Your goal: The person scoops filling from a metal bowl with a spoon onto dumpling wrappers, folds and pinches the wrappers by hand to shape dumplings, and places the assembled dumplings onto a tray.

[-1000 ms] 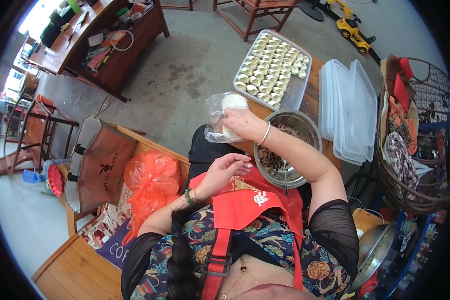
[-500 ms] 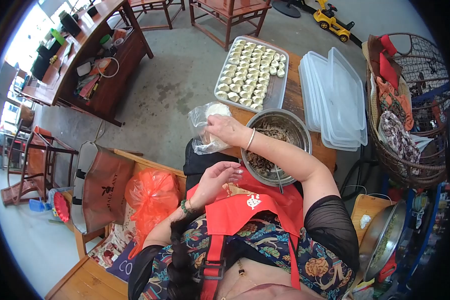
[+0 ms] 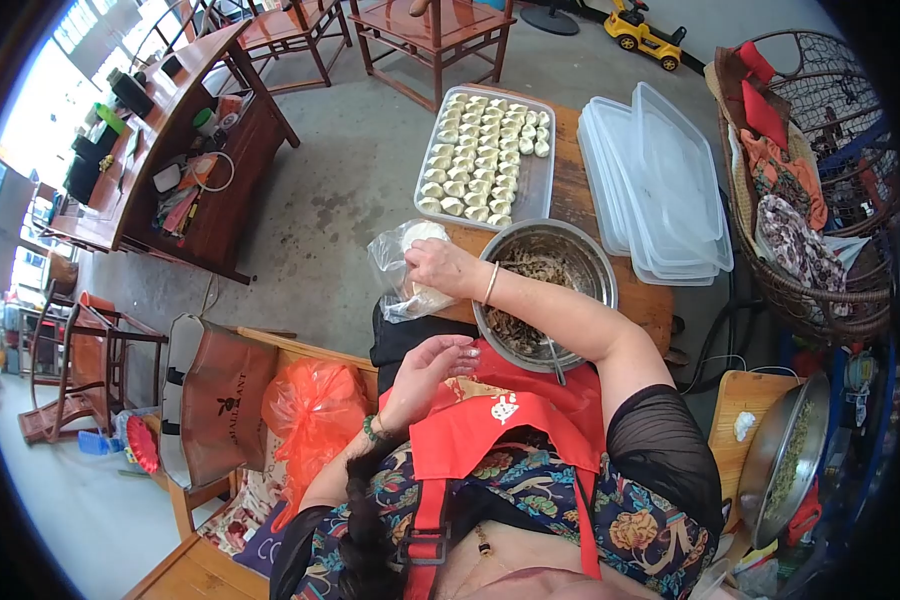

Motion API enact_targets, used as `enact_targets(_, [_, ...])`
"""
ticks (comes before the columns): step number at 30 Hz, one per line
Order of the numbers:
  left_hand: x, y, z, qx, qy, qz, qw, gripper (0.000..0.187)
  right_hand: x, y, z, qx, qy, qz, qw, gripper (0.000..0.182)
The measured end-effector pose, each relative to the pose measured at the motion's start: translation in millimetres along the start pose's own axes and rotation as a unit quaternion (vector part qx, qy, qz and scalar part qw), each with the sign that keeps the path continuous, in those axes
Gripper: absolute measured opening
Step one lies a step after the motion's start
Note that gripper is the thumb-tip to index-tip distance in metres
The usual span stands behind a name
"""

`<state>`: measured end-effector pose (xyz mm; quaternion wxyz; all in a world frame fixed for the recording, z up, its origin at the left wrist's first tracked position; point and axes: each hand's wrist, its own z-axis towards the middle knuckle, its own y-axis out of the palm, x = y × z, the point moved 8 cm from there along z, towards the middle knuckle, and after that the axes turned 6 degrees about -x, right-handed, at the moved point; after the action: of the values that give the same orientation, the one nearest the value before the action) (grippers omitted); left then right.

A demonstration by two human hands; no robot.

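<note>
My right hand (image 3: 446,268) reaches across to a clear plastic bag (image 3: 388,262) at the table's near left corner. Its fingers are closed at the edge of the round white dumpling wrappers (image 3: 425,233) in the bag; the fingertips are partly hidden. My left hand (image 3: 432,368) hovers palm inward before the red apron (image 3: 470,435), fingers loosely bent and apart, nothing in it. Beneath my right forearm stands a steel bowl (image 3: 605,262) of dark minced filling (image 3: 535,270), a spoon (image 3: 557,365) leaning on its near rim. Beyond it, a plastic tray (image 3: 535,190) carries rows of folded dumplings (image 3: 475,155).
Stacked clear plastic lids or trays (image 3: 650,190) lie on the wooden table (image 3: 566,150), to the right. A red plastic bag (image 3: 315,410) and a brown bag (image 3: 210,400) rest on the bench at left. A large steel basin (image 3: 785,460) leans at lower right.
The view has shifted slightly, so the tray and table sit further left. My right hand stays at the wrappers. My left hand's fingers have curled in a little.
</note>
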<state>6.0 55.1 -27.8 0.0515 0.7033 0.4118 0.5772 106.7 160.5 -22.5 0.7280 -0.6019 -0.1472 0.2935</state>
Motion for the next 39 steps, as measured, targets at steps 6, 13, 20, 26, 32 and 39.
enact_targets(6, [3, -3, -3, 0.010, -0.004, -0.017, 1.000, 0.027, 0, -28, -8, 0.068, -0.009, 0.053, 0.996, 0.007])
enact_targets(13, [15, -13, 9, 0.025, 0.067, -0.102, 0.992, 0.045, -21, -127, -32, 0.121, 0.114, 0.204, 0.965, 0.008])
enact_targets(20, [40, 48, 27, -0.249, 0.154, -0.322, 0.900, 0.075, -47, -155, -76, 0.103, 0.208, 0.419, 0.878, 0.012])
enact_targets(26, [5, 43, 43, -0.076, 0.044, -0.278, 0.956, 0.042, -37, -125, -144, 0.117, 0.329, 0.400, 0.848, 0.012])
enact_targets(32, [-6, 32, 44, 0.021, 0.014, -0.094, 0.995, 0.033, -59, -124, -203, 0.017, 0.423, 0.192, 0.885, 0.036])
enact_targets(39, [-4, 10, 34, 0.038, -0.026, -0.038, 0.998, 0.031, -96, -89, -233, -0.134, 0.466, 0.124, 0.866, 0.029])
